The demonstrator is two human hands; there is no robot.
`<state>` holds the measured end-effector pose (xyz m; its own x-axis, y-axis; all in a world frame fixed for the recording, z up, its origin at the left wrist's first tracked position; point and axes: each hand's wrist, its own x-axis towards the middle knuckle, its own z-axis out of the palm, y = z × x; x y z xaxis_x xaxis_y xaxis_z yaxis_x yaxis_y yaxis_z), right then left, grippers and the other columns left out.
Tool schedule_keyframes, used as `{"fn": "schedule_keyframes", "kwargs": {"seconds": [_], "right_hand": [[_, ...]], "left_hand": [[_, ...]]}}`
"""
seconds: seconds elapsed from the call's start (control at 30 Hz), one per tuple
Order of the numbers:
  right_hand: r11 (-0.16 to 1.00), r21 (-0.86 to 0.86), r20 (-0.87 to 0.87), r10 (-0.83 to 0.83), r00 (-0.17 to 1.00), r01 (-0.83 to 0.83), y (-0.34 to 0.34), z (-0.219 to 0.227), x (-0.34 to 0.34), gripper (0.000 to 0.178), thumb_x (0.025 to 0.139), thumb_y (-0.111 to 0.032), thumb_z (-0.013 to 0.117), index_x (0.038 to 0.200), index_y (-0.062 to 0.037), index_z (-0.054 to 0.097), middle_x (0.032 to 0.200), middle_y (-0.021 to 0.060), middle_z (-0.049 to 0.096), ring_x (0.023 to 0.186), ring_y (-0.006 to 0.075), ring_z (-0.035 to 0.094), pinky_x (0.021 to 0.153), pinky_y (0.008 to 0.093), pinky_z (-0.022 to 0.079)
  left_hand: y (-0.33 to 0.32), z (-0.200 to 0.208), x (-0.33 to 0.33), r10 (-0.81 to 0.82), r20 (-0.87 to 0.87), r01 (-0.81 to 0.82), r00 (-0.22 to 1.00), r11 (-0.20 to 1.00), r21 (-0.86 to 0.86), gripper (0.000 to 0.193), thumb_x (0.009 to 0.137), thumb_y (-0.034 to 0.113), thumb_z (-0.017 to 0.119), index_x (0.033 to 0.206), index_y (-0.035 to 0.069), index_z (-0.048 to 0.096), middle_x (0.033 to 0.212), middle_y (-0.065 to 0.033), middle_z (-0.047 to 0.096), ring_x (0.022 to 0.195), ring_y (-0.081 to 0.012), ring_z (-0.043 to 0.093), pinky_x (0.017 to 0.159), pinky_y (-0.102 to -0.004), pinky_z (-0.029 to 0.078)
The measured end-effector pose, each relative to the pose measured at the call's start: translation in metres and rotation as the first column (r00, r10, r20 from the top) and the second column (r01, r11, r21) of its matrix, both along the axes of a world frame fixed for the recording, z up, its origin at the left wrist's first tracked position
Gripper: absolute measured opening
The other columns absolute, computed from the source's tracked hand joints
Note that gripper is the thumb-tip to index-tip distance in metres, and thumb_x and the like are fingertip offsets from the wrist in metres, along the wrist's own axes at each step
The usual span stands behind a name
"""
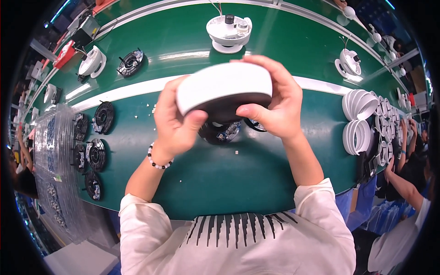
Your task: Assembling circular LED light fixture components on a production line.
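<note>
Between my hands I hold up a white round housing (224, 85) with a dark flat face toward me, tilted and slightly blurred. My left hand (176, 117) grips its left side, thumb on the dark face; a beaded bracelet is on that wrist. My right hand (279, 98) wraps around the opposite side, thumb on the lower edge. Beneath the housing, a black round frame with a circuit board (228, 133) lies on the green table (256, 183). A second black frame (255, 125) is partly hidden behind my right thumb.
Several black round frames (96, 155) lie at left, beside stacked clear plastic trays (55, 174). White rings (356, 137) are stacked at right. Beyond the pale rail (316, 85), white domed units (229, 34) stand on a green surface. Other people (412, 192) work at far right.
</note>
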<state>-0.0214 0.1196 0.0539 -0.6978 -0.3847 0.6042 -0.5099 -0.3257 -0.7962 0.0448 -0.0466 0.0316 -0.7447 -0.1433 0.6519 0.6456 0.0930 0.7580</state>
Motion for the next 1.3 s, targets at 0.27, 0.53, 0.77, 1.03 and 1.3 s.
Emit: {"fn": "schedule_keyframes", "kwargs": {"seconds": [0.27, 0.53, 0.77, 1.03, 1.3], "right_hand": [[0.999, -0.027, 0.101, 0.022, 0.995, -0.019, 0.021, 0.005, -0.009, 0.051, 0.063, -0.005, 0.073, 0.107, 0.0032, 0.05, 0.095, 0.0101, 0.059, 0.087, 0.0152, 0.057, 0.077, 0.0272, 0.046], [0.948, 0.318, -0.187, 0.035, 0.982, 0.027, 0.021, 0.006, -0.01, 0.055, 0.054, -0.014, 0.077, 0.103, -0.001, 0.054, 0.091, 0.0128, 0.06, 0.082, 0.0223, 0.06, 0.071, 0.03, 0.047], [0.998, 0.03, 0.005, 0.05, 0.999, -0.05, 0.016, 0.001, -0.007, 0.061, 0.054, -0.011, 0.079, 0.108, -0.0004, 0.052, 0.091, 0.007, 0.059, 0.08, 0.0131, 0.056, 0.074, 0.0251, 0.044], [0.936, 0.331, -0.314, -0.008, 0.949, 0.118, 0.016, 0.016, -0.004, 0.043, 0.055, -0.008, 0.075, 0.094, -0.0033, 0.059, 0.077, 0.0055, 0.059, 0.062, 0.0146, 0.053, 0.05, 0.0238, 0.042], [0.994, 0.101, -0.26, -0.019, 0.965, 0.046, 0.002, 0.014, 0.001, 0.055, 0.054, -0.01, 0.077, 0.103, -0.0036, 0.054, 0.086, 0.0075, 0.059, 0.073, 0.0159, 0.057, 0.067, 0.0259, 0.047]], "left_hand": [[-0.006, -0.001, -0.01, -0.191, 0.302, 0.207, 0.934, 0.978, -0.022, 0.053, 0.078, 0.02, 0.062, 0.119, -0.002, 0.037, 0.114, -0.0108, 0.047, 0.106, -0.0174, 0.044, 0.093, -0.0309, 0.032], [-0.004, 0.007, -0.01, -0.158, 0.242, 0.236, 0.957, 0.91, -0.34, 0.047, 0.066, 0.015, 0.072, 0.103, -0.001, 0.048, 0.093, -0.0101, 0.058, 0.085, -0.0171, 0.057, 0.076, -0.0277, 0.043], [-0.004, -0.006, -0.003, -0.196, 0.008, 0.194, 0.981, 0.976, 0.102, 0.045, 0.073, 0.02, 0.067, 0.104, -0.002, 0.041, 0.095, -0.0052, 0.052, 0.088, -0.0108, 0.049, 0.077, -0.0239, 0.04], [-0.006, 0.007, -0.01, -0.11, 0.021, 0.112, 0.994, 0.976, -0.185, 0.051, 0.071, 0.021, 0.067, 0.109, -0.004, 0.044, 0.106, -0.0155, 0.054, 0.098, -0.0232, 0.053, 0.087, -0.032, 0.039], [-0.005, -0.005, 0.002, 0.006, -0.032, -0.01, 0.999, 0.991, -0.132, 0.059, 0.075, 0.042, 0.062, 0.106, -0.005, 0.045, 0.096, -0.014, 0.057, 0.084, -0.0188, 0.057, 0.072, -0.0249, 0.044]]}}
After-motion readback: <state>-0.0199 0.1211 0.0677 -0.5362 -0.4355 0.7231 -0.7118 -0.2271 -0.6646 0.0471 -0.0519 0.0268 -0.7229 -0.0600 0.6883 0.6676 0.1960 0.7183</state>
